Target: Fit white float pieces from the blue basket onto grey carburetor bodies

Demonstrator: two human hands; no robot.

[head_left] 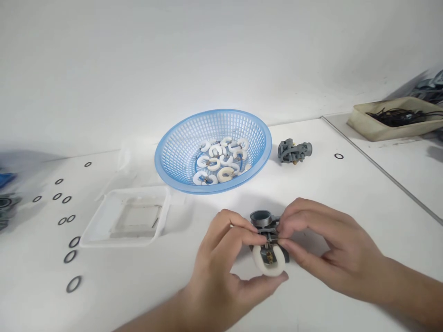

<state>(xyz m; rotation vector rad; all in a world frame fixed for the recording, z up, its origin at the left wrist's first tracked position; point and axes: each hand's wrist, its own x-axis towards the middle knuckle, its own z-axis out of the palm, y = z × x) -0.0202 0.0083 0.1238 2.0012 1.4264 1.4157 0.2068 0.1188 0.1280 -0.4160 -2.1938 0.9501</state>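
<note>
The gray carburetor was on the white table in front of the person, its round mouth turned up and its near side between the two hands. The left hand gripped it, thumb beneath the white float, fingertips across the top near the hinge. The right hand was closed to a pinch at the hinge's other side; whether something thin sat between its fingertips could not be told. The work looked partway along: the float lay in position against the body, but whether it was secured was hidden by the fingers. More loose floats lay in the blue basket, and a second carburetor to its right showed no white float from this angle. To the left, a clear box held a few thin pins, with dark rings scattered beyond. A cream tray of black cables stood at the far right. Only the fingers themselves obstructed the hinge; the other items sat clear of the hands.
</note>
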